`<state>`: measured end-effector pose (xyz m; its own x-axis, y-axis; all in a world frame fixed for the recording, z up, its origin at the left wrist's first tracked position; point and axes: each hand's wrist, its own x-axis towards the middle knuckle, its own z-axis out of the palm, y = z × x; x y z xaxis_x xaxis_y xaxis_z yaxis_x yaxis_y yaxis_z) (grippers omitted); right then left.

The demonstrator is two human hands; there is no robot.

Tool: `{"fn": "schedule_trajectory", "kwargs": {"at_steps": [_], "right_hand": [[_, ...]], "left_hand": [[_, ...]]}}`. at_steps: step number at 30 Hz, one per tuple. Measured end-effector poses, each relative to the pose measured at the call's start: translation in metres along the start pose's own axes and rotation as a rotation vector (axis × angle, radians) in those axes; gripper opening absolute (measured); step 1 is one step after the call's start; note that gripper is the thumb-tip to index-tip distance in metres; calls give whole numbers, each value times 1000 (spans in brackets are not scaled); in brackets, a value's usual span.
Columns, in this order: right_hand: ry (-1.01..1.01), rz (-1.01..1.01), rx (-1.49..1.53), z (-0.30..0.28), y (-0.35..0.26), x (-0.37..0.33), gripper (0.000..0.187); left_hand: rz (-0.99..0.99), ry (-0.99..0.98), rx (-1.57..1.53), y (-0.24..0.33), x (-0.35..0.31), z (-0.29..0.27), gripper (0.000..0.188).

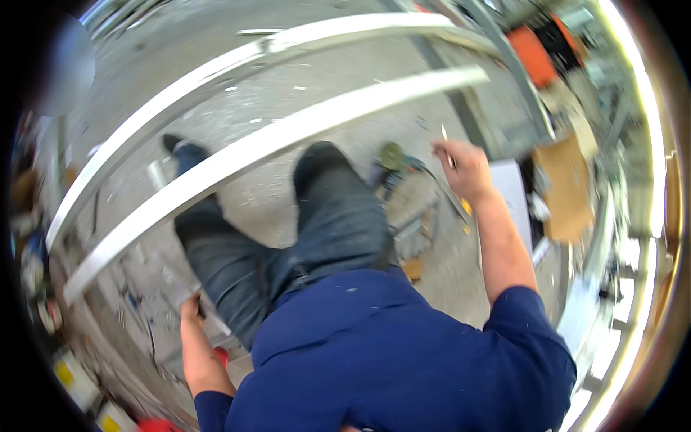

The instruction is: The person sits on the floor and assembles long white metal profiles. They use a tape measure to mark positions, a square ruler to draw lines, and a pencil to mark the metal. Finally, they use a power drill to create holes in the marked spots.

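My right hand [464,169] is raised at the right, closed around a slim pen-like tool whose pale pointed tip [443,132] sticks up past the fingers; its exact kind is unclear. Low at the left, beside my thigh, my left hand [191,309] is closed, with something dark at its fingers that I cannot make out. A long white bar [288,129] crosses over my legs from lower left to upper right. Beyond it lies a second white bar [173,104], which meets grey metal members at the right. Neither hand touches the bars.
A green and dark power tool [392,160] rests on the floor right of my knee. Further right are a white sheet [509,198], brown cardboard [565,191] and an orange case [533,57]. Small scraps litter the grey floor. Clutter and cables lie at the left.
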<state>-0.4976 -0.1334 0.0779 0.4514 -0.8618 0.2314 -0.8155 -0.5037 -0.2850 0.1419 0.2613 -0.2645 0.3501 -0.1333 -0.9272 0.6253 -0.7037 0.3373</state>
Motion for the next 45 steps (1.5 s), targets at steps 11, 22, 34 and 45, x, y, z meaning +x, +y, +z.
{"fn": "schedule_trajectory", "kwargs": {"at_steps": [11, 22, 34, 45], "right_hand": [[-136, 786, -52, -38, 85, -164, 26], [-147, 725, 91, 40, 76, -160, 26], [-104, 176, 136, 45, 20, -27, 17], [-296, 147, 84, 54, 0, -4, 19]], "left_hand": [[98, 24, -114, 2, 17, 16, 35], [303, 394, 133, 35, 17, -27, 21], [171, 281, -359, -5, 7, 32, 19], [65, 921, -341, -13, 28, 41, 58]]}}
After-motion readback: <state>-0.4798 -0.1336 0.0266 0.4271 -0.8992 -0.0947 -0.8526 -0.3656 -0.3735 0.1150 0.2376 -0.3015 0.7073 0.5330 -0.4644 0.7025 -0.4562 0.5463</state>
